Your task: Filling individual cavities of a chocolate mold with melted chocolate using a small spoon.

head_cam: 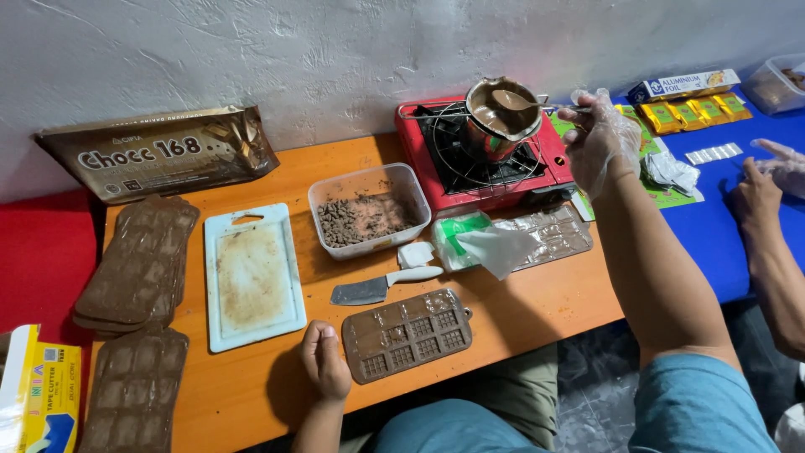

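The right hand (597, 134), in a clear plastic glove, sits right of centre near the top of the frame, its fingers pinched together on the handle of a spoon (521, 102) whose bowl rests inside a small metal pot (501, 117) of melted chocolate. The handle itself is thin and mostly lost behind the glove. The pot stands on a red portable stove (419, 147) just below the wall. The left hand (324, 361), bare, lies at lower centre on the table edge, fingers curled inward and holding nothing, just beside a brown mould (407, 333) whose cavities are partly filled; how full each cavity is cannot be made out.

At the far right edge another person's hands (767, 180) are cut off by the frame, and what they hold is unclear. At the lower left a yellow box (38, 390) is cropped, and a stack of empty moulds (138, 264) hides how many lie beneath the top one. A clear mould (558, 235) is partly covered by crumpled plastic wrapping (478, 243).

The surface is an orange wooden table (251, 394), with a stained white cutting board (251, 277), a knife (377, 288), and a tub of chocolate pieces (367, 210). A blue cloth (704, 226) covers the right side, and a rough white plaster wall (293, 50) runs behind.
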